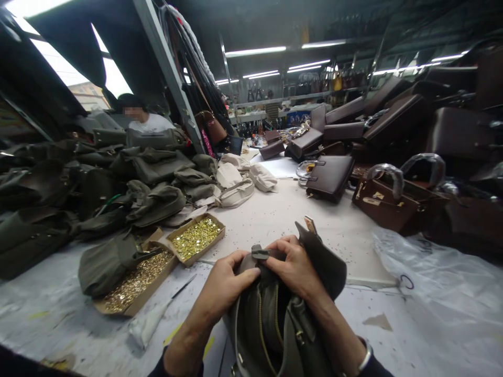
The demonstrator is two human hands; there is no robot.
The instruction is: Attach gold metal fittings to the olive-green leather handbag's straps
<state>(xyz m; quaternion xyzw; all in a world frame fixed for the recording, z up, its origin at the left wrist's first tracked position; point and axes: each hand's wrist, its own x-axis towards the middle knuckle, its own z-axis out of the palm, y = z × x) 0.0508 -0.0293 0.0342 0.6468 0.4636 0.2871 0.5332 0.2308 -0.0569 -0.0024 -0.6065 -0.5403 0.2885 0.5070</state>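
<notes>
The left hand [230, 280] pinches the far rim of one olive bag [270, 309] between thumb and fingers. The right hand [294, 262] pinches the same rim just to the right, beside a small folded tab [259, 252]. The bag is at the near middle of the table [283, 209], mouth open towards the wearer, with two rows of zip teeth [261, 324] showing inside; one flap [326, 264] stands out to the right.

To handle this rim well, I would pinch close on both sides of the tab, keep the tab square to the edge, pull evenly so the leather does not pucker, and keep the zip and flap out of the grip.

Left of the hands lie one slim pointed tool [184, 287] and two cardboard boxes: the farther box [208, 248] holds yellow-gold pieces, the nearer box [155, 290] coppery ones, both too many to count. One drooping bag [108, 264] rests over the nearer box.

To the right lies one crumpled clear plastic sheet [444, 272]. Farther off are at least three beige pouches [238, 193]; two brown handbags [387, 201] stand out before a heap on the right. Dark olive bags [153, 162] pile far left, overlapping beyond counting, with one person [149, 123] behind them.
</notes>
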